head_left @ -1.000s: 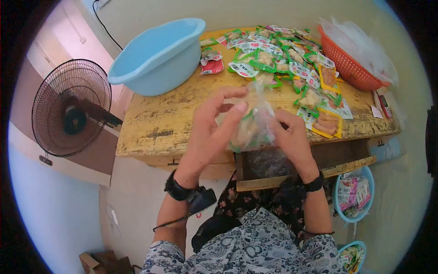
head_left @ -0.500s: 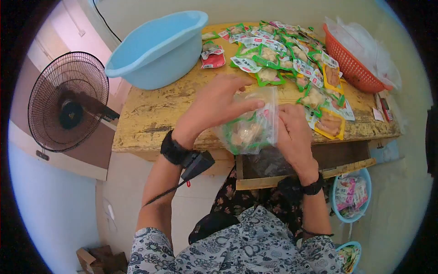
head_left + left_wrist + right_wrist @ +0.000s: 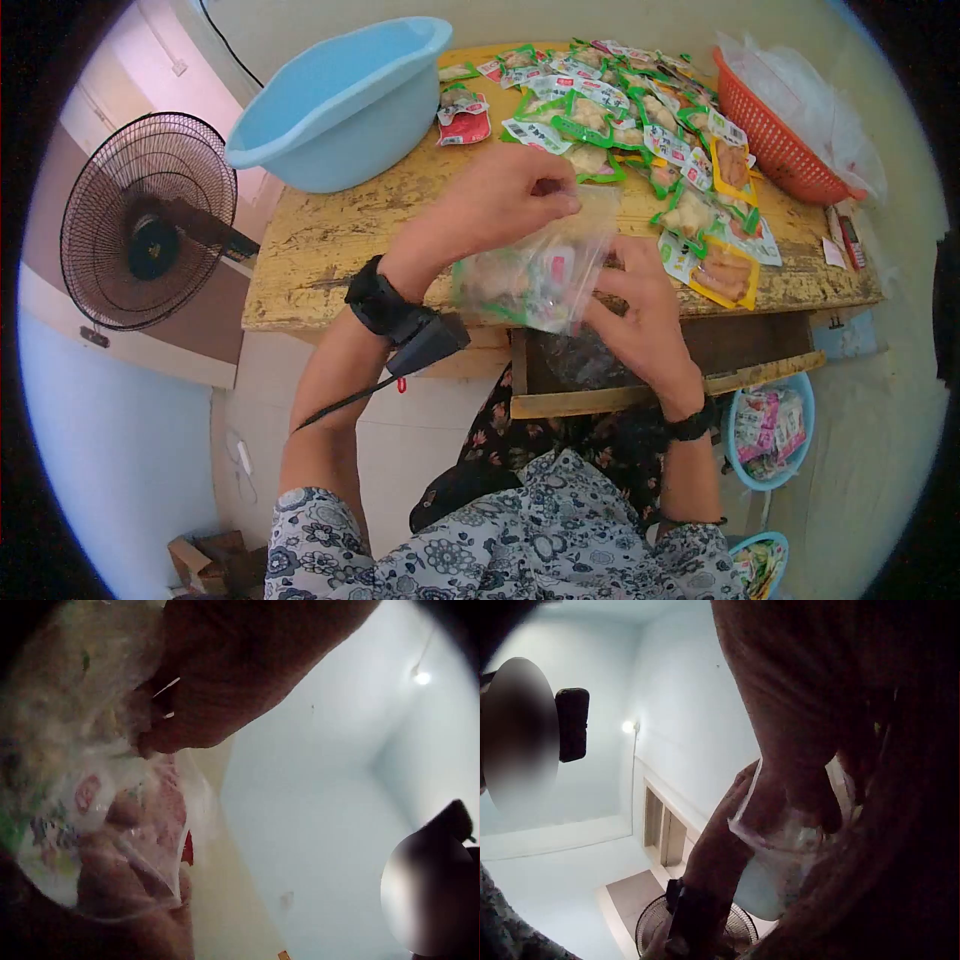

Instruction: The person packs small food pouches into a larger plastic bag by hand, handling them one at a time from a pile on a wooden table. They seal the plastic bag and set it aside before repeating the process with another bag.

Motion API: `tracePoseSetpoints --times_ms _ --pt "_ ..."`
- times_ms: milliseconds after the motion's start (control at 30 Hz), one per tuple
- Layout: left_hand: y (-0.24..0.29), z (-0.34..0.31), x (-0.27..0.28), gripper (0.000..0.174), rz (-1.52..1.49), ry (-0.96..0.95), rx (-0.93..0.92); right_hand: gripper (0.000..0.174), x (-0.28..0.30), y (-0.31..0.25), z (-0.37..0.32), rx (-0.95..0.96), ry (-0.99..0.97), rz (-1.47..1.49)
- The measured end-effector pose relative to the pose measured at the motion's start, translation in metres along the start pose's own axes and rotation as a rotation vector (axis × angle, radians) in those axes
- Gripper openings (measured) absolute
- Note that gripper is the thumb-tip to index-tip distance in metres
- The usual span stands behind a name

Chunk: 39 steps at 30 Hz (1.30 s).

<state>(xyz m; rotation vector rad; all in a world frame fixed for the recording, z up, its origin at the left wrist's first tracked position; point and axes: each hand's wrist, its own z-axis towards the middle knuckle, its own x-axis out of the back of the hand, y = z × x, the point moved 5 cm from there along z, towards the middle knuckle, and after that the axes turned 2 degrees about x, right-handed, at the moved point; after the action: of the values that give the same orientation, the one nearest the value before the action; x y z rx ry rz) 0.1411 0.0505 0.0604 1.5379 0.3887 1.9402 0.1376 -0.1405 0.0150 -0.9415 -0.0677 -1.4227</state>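
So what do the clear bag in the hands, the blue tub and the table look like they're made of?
Clear bag: likely thin, glossy plastic film; it's see-through and catches light. Blue tub: probably moulded plastic, smooth, with even colour and a rounded rim. Table: seemingly wood, its yellowish coat worn in dark patches; paint or varnish, can't tell.

Clear plastic bag — tilted, green-and-white packet inside, above table edge
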Motion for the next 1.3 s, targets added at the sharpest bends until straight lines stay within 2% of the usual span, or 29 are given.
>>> tracePoseSetpoints --times_ms 33,67,133,167,233,267,367,467,533,667,767,867,967,1067,1133,1167,1233,1300 --pt "0.009 0.002 0.000 0.023 0.013 -0.007 -0.020 0.014 -0.003 0.002 0.001 -0.015 0.012 -0.001" --pt "0.016 0.003 -0.003 0.024 0.025 -0.015 -0.043 0.014 -0.008 0.010 0.000 -0.121 -0.004 0.092" --pt "0.021 0.006 -0.011 0.026 -0.127 -0.006 -0.029 0.015 -0.017 0.024 0.000 -0.327 -0.036 0.277" --pt "0.022 0.005 -0.013 0.027 -0.201 0.000 -0.021 0.015 -0.018 0.025 0.001 -0.367 -0.061 0.290" --pt "0.022 0.001 -0.011 0.032 -0.211 0.133 -0.039 0.016 -0.016 0.024 0.004 -0.445 -0.115 0.316" --pt "0.021 -0.002 -0.010 0.035 -0.215 0.199 -0.046 0.016 -0.013 0.024 0.004 -0.428 -0.093 0.254" --pt "0.004 -0.026 0.007 0.050 0.275 0.434 -0.184 0.017 -0.004 0.023 0.002 -0.378 -0.019 0.101" --pt "-0.013 -0.051 0.015 0.063 0.361 0.346 -0.077 0.018 0.001 0.020 0.002 -0.289 0.049 -0.022" --pt "-0.026 -0.067 0.015 0.057 0.054 0.263 0.147 0.017 -0.002 0.024 0.005 -0.180 0.083 -0.134" --pt "-0.050 -0.099 0.011 0.039 -0.552 0.237 0.530 0.019 0.010 0.027 0.012 -0.233 -0.025 -0.274" --pt "-0.058 -0.123 0.012 0.024 -0.524 0.140 0.577 0.021 0.015 0.027 0.019 -0.186 -0.041 -0.327" --pt "-0.040 -0.138 0.007 0.023 -0.498 0.101 0.518 0.021 0.012 0.025 0.022 -0.136 -0.049 -0.305" --pt "-0.024 -0.143 0.004 0.027 -0.576 0.175 0.537 0.021 0.008 0.023 0.022 -0.147 -0.052 -0.212" --pt "-0.019 -0.152 0.015 0.034 -0.244 0.254 0.460 0.022 0.003 0.032 0.018 -0.177 -0.058 -0.129" --pt "-0.013 -0.155 0.021 0.039 -0.139 0.239 0.507 0.023 0.003 0.031 0.018 -0.204 -0.100 -0.078" --pt "-0.011 -0.157 0.024 0.042 -0.085 0.233 0.531 0.023 0.003 0.029 0.019 -0.151 -0.071 -0.099" --pt "-0.001 -0.156 0.034 0.043 0.145 0.433 0.376 0.024 0.003 0.025 0.020 -0.044 -0.013 -0.141" --pt "0.015 -0.149 0.041 0.042 0.332 0.577 0.202 0.024 0.001 0.021 0.021 -0.038 -0.002 -0.165"
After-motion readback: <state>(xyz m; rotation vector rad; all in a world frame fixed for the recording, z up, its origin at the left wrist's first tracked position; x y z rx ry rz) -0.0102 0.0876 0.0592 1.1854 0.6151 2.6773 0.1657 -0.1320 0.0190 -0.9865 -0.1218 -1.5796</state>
